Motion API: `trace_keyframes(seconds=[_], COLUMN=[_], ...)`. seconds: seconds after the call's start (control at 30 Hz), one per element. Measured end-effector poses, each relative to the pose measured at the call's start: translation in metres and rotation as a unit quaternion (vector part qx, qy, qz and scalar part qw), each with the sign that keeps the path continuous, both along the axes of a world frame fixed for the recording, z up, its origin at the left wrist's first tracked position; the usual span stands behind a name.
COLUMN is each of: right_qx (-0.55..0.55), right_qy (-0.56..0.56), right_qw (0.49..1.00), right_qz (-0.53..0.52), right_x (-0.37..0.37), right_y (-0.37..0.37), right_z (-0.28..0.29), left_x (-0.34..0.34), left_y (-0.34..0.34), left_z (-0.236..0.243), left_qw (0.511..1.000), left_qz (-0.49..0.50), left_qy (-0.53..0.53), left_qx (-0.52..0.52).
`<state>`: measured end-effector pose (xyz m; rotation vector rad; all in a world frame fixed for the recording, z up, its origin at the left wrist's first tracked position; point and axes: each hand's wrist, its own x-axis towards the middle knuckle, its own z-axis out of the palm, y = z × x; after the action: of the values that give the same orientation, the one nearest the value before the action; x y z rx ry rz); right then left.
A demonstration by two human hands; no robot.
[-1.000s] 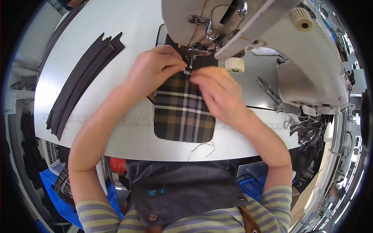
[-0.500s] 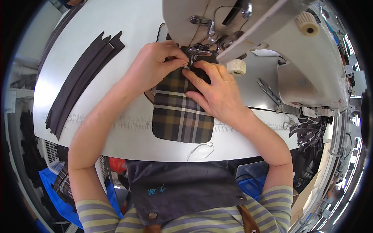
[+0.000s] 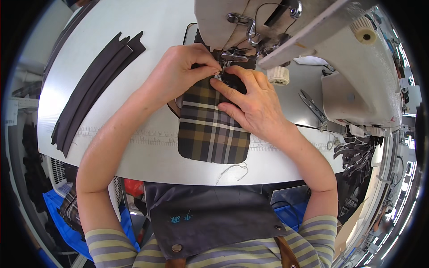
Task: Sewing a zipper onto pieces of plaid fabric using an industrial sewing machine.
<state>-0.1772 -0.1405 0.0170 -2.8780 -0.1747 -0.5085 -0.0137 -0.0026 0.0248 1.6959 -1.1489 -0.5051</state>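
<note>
A plaid fabric piece (image 3: 210, 129) in brown, black and white, with rounded near corners, lies under the sewing machine's presser foot (image 3: 234, 55). My left hand (image 3: 187, 64) is at its far end, thumb and index pinched together just in front of the foot. Something small and pale shows at those fingertips, too small to name. Resting on the fabric's right side is my right hand (image 3: 257, 100), thumb and fingers apart, its index tip close to the left fingertips. My hands partly hide the fabric's far end.
Dark fabric strips (image 3: 96, 89) lie at the left of the white table (image 3: 147, 156). Thread snips (image 3: 313, 107) rest right of the machine head (image 3: 348, 62). A loose thread (image 3: 233, 169) lies near the front edge. Dark scraps (image 3: 357, 152) hang at the right. A blue crate (image 3: 62, 223) stands below.
The whole view has shifted slightly, so the machine sits a bit farther right in the picture. Both hands keep nearly the same grip and place on the fabric.
</note>
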Motion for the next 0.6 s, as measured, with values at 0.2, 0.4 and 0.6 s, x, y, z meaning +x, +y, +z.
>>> trace_keyframes(seconds=[0.2,0.4,0.6], right_qx=[-0.005,-0.025,-0.022], right_qy=[0.015,0.021,0.027], right_qw=[1.000,0.999,0.999], right_qz=[-0.014,-0.032,-0.027], right_x=[-0.0016,-0.0015,-0.0003], right_y=[0.0019,0.0053,0.0032], right_z=[-0.0006,-0.0009,0.0033], left_x=[0.0001,-0.0002,0.0007], left_y=[0.0002,-0.0002,-0.0007], left_z=[-0.0039,-0.0020,-0.0057], left_qw=[1.000,1.000,1.000], left_qz=[-0.003,-0.004,-0.005], left_qy=[-0.010,-0.010,-0.007], left_qx=[-0.018,-0.018,-0.014])
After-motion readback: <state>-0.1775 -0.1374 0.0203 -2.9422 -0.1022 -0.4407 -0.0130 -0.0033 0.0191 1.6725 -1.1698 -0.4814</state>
